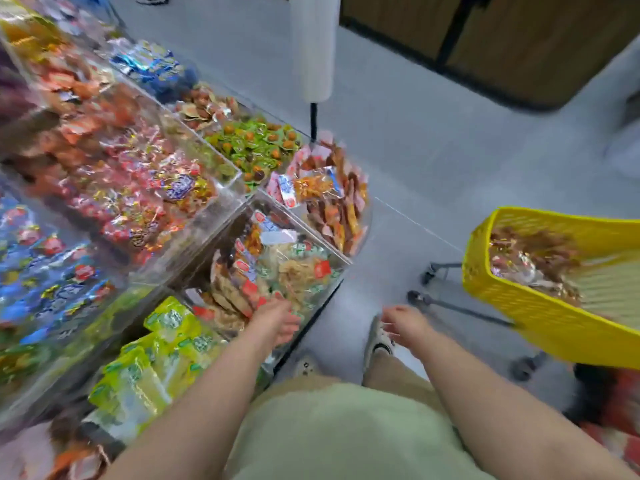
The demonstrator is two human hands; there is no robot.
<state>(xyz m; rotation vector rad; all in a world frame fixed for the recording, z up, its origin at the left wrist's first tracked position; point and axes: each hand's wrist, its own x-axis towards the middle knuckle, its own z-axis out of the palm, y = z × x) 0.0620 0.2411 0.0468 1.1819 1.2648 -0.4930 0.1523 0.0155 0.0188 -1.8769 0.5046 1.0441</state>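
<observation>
1. Pale green shirt (346,438) and two bare forearms fill the near foreground.
2. Left hand (277,320) is over the near end of the clear bin (311,237), just above the snack packets (298,268) with green and red labels that lie inside it. Its fingers are loosely apart and grip nothing. Motion blur hides whether they touch the packets.
3. Right hand (403,323) hangs over the grey floor (433,150), above a shoe (377,337). Its fingers are loosely curled, slightly apart and empty.
4. Yellow basket (554,327) stands to the right on a wheeled frame, well apart from the bin. It holds brown wrapped snacks (530,261).
5. Yellow-green packets (156,355) lie just beside the left forearm.
</observation>
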